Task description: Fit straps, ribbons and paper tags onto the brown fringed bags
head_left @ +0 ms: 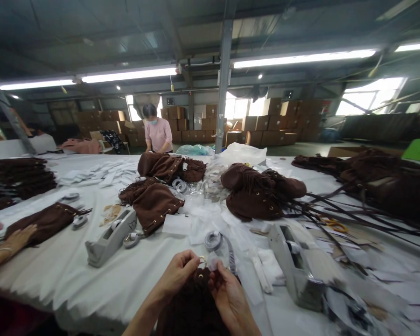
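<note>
My left hand (178, 273) pinches a small gold ring (203, 262) just above a dark brown fringed bag (192, 305) at the table's front edge. To its right, my right hand (227, 291) holds a small whitish translucent piece (213, 262) between thumb and fingers, close to the ring. The bag lies below and between both hands, with a gold eyelet showing near its top. Just beyond my hands sits a roll of clear tape (213, 240), with a grey patterned strip (231, 255) beside it.
Grey tape dispensers (112, 238) stand left and right (294, 266). Brown bags (157, 203) lie across the white-covered table (70, 266). At the left, a co-worker's hand (21, 238) rests on another bag. A person in pink (158, 134) stands across the table. Orange-handled scissors (336, 226) lie right.
</note>
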Demonstrator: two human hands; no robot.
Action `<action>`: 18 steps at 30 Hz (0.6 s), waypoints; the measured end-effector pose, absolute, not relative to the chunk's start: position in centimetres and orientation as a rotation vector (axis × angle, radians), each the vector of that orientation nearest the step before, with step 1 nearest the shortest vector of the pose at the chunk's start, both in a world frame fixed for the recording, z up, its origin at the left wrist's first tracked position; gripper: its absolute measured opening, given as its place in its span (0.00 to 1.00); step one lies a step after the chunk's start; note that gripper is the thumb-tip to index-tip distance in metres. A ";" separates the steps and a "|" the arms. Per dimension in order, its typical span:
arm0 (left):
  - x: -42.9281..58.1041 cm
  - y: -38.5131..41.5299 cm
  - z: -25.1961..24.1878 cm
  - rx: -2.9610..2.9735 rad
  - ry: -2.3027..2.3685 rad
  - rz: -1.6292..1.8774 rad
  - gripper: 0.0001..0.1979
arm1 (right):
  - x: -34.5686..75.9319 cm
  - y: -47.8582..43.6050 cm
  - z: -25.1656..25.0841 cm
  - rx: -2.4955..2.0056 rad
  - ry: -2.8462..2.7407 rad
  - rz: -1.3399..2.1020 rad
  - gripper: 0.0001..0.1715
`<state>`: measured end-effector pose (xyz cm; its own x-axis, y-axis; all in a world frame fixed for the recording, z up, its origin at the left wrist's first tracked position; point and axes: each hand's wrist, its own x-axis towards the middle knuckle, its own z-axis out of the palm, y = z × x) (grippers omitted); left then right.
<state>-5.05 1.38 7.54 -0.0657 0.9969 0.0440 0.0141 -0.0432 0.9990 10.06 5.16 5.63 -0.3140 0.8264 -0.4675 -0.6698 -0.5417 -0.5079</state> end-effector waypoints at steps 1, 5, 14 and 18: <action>-4.9 1.3 7.4 1.235 1.265 1.289 0.21 | 10.0 5.1 5.7 -0.865 -0.269 1.978 0.17; -4.1 0.9 7.4 1.312 1.373 1.289 0.19 | 9.9 5.0 6.1 -0.835 -0.284 2.027 0.17; -3.2 0.3 8.2 1.486 1.676 1.303 0.15 | 9.7 4.2 7.2 -0.817 -0.504 1.911 0.17; -3.0 0.0 8.5 1.541 1.753 1.321 0.16 | 9.7 4.1 6.8 -0.897 -0.741 1.857 0.18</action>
